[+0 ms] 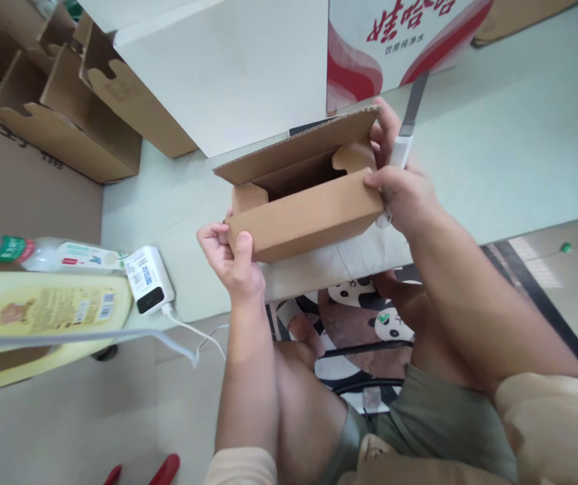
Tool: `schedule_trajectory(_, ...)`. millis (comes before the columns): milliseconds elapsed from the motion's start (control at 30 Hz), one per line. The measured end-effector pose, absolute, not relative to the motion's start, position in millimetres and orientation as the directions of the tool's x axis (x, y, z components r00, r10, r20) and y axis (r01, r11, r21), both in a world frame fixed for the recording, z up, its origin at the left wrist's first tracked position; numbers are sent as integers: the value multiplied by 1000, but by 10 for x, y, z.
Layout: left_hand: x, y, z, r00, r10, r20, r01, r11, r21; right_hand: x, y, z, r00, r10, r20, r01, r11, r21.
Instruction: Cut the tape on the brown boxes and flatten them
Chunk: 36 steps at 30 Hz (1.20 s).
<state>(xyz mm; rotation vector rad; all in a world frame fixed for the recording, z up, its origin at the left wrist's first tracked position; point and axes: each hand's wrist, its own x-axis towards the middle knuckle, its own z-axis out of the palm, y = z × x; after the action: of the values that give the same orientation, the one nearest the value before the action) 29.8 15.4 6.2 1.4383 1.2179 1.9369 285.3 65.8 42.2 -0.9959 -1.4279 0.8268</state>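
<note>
A small brown cardboard box (314, 217) is held up between both hands, its long lid flap (299, 145) raised and its dark inside partly visible. My left hand (236, 266) is closed on the box's left end, thumb on the front wall. At the right end, my right hand (415, 195) grips the box, thumb on the top edge and fingers behind. A utility knife (401, 151) with a white handle is also tucked in my right hand, its long grey blade (414, 104) pointing up and away. Part of its handle is hidden by the hand.
A white carton (228, 74) and a red-and-white printed box (400, 47) stand behind. Several open cardboard boxes (77, 128) are at the left. A white power bank (150, 279) with a cable, a plastic bottle (41, 250) and a yellow jug (51, 310) lie at the left edge.
</note>
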Motion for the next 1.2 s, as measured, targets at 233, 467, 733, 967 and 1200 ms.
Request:
schedule_trajectory(233, 332, 168, 64, -388, 703, 596, 183, -575, 797, 2804, 435, 224, 37, 913, 407, 11, 407, -913)
schedule_trajectory(467, 268, 166, 22, -390, 654, 649, 321, -564, 761, 2820, 299, 76, 15, 875, 483, 112, 479, -871)
schedule_trajectory(733, 212, 262, 133, -369, 793, 484, 129, -472, 872, 2735, 347, 27, 64, 832, 551, 120, 541, -832)
schedule_trajectory(967, 257, 230, 174, -407, 788, 462, 163, -435, 886, 2748, 308, 50, 56, 837, 544, 136, 533, -835)
schedule_trajectory(1200, 324, 262, 113, -487, 711, 507, 288, -418, 862, 2767, 322, 43, 30, 844, 535, 129, 528, -839)
